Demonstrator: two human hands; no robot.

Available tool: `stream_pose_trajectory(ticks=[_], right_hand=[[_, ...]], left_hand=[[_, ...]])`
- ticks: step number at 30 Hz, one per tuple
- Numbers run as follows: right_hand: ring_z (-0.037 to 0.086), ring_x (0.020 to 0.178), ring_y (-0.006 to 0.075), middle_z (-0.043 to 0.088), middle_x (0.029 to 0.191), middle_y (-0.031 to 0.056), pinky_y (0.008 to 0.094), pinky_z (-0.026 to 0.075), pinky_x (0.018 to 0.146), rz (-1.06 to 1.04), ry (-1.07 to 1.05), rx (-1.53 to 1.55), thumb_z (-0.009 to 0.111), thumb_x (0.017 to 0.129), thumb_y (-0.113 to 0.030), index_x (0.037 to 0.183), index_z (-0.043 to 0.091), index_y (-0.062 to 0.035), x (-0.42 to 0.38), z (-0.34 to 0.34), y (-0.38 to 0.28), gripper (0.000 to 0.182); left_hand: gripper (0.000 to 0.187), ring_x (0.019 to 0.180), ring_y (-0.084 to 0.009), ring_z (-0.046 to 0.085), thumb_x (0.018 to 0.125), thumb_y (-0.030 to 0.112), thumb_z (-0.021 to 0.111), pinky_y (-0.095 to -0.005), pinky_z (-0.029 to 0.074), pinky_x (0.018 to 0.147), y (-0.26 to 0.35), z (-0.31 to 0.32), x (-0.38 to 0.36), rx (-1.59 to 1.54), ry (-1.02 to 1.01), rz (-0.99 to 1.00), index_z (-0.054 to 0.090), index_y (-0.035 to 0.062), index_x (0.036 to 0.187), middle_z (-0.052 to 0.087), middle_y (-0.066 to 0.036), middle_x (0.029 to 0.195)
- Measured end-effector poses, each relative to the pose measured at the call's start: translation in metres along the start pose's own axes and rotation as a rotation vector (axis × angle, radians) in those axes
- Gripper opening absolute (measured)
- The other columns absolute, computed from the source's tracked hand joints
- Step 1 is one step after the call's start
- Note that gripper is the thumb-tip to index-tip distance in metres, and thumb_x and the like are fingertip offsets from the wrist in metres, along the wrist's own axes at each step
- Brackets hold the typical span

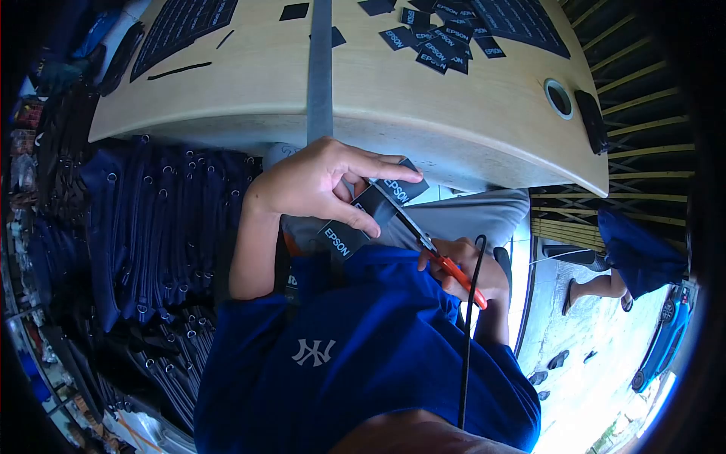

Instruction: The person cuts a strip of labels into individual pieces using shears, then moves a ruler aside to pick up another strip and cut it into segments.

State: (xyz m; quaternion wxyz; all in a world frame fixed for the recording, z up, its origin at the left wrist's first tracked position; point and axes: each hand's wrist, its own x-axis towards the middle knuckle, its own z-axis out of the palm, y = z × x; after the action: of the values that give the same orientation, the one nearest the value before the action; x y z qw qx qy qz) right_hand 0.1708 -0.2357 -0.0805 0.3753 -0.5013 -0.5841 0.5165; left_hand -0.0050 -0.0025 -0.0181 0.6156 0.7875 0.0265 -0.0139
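My left hand (318,181) is closed on a strip of black labels (337,239) printed EPSON, thumb and fingers pinching it above my lap. Red-handled scissors (454,272) are in my right hand (473,266), fingers wrapped round the handles. Their blades run up across the label strip, between two of the printed labels, close to my left fingers. The far label (405,185) lies beyond the blades under my left fingertips.
On the wooden table (249,83) lie a metal ruler (320,72), a heap of cut EPSON labels (439,45), uncut label sheets (178,30) and a tape roll (558,99). Dark blue straps (166,219) with metal rings hang at left. A person's leg (597,289) shows at right.
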Motion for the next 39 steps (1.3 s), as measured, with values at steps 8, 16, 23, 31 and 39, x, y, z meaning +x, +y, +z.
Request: stream_pose_trajectory(ticks=[8, 16, 23, 31, 39], right_hand=[[0.057, 0.052, 0.0290, 0.057, 0.062, 0.0129, 0.0378, 0.044, 0.052, 0.050, 0.029, -0.080, 0.050, 0.086, -0.061, 0.082, 0.059, 0.0021, 0.001, 0.002, -0.019, 0.064], [0.055, 0.051, 0.0299, 0.055, 0.060, 0.0141, 0.0380, 0.042, 0.050, 0.107, 0.064, -0.166, 0.053, 0.090, -0.049, 0.075, 0.058, 0.0004, -0.001, 0.007, -0.014, 0.052], [0.045, 0.046, 0.0282, 0.047, 0.056, 0.0146, 0.0386, 0.034, 0.048, 0.147, 0.119, -0.175, 0.059, 0.090, -0.037, 0.072, 0.054, 0.0023, -0.001, 0.010, -0.013, 0.044], [0.036, 0.048, 0.0198, 0.043, 0.054, 0.0093, 0.0358, 0.032, 0.048, 0.212, 0.209, -0.038, 0.059, 0.091, -0.032, 0.072, 0.052, 0.0010, -0.007, 0.012, -0.009, 0.039], [0.041, 0.049, 0.0188, 0.046, 0.055, 0.0090, 0.0343, 0.037, 0.050, 0.249, 0.262, -0.036, 0.058, 0.092, -0.036, 0.072, 0.053, 0.0009, -0.011, 0.024, -0.011, 0.041]], left_hand=[[0.071, 0.082, -0.0064, 0.061, 0.061, -0.008, 0.079, -0.0173, 0.055, 0.057, 0.002, -0.003, 0.002, 0.043, -0.012, -0.012, 0.056, 0.0074, 0.126, 0.059, -0.013, 0.123], [0.071, 0.089, -0.0099, 0.062, 0.062, -0.010, 0.077, -0.0212, 0.058, 0.066, -0.004, -0.003, 0.003, 0.009, -0.008, -0.018, 0.055, 0.0069, 0.127, 0.059, -0.014, 0.123], [0.068, 0.047, -0.0048, 0.042, 0.063, 0.006, 0.082, -0.0195, 0.042, 0.048, -0.002, -0.008, 0.003, 0.071, 0.021, -0.057, 0.058, 0.0133, 0.126, 0.071, -0.012, 0.093], [0.071, 0.057, 0.0022, 0.033, 0.064, -0.004, 0.080, -0.0148, 0.028, 0.050, 0.023, -0.033, 0.025, 0.004, 0.133, 0.047, 0.054, 0.0054, 0.129, 0.049, 0.010, 0.068], [0.082, 0.064, -0.0017, 0.048, 0.069, 0.002, 0.078, -0.0173, 0.041, 0.056, 0.012, -0.097, 0.108, 0.382, 0.340, 0.062, 0.040, 0.0126, 0.141, 0.062, -0.010, 0.117]])
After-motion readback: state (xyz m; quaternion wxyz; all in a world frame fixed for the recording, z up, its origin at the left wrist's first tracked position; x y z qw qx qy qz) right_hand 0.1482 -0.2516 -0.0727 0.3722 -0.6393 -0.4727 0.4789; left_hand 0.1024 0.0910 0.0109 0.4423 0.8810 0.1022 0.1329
